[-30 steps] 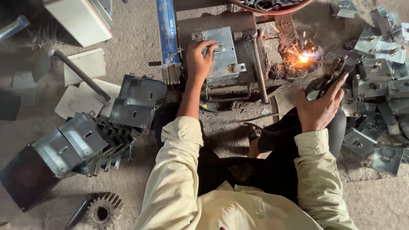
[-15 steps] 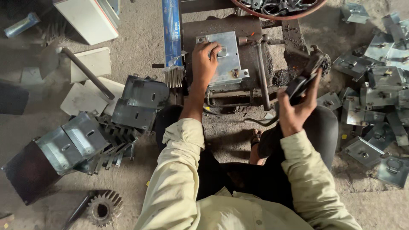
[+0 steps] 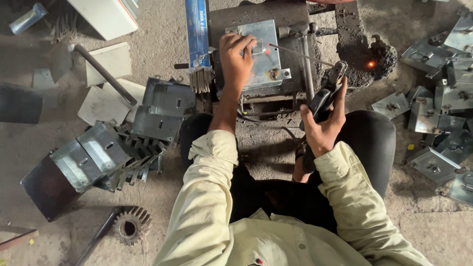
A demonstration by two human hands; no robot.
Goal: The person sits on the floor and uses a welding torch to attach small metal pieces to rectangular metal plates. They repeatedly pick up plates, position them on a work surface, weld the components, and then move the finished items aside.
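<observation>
The left hand [image 3: 236,56] lay flat on the plate [image 3: 263,54] at twelve o'clock, fingers spread, pressing it steady on the jig. The right hand [image 3: 322,125], closed around the holder [image 3: 325,96], aimed its rod [image 3: 300,53] at the plate.

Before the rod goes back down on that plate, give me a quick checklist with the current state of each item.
1. Left hand steadies the grey metal plate on the jig: ok, palm and fingers lie on it.
2. Right hand has a firm grip on the electrode holder: ok, fingers wrapped round it.
3. Welding rod seated in the holder: ok, it sticks out toward the plate.
4. Rod tip at the joint: not ok, it hangs above the plate.
5. Left fingers away from hot metal: not ok, a glowing spot sits right beside them.
6. Hand protection: not ok, both hands are bare.
</observation>
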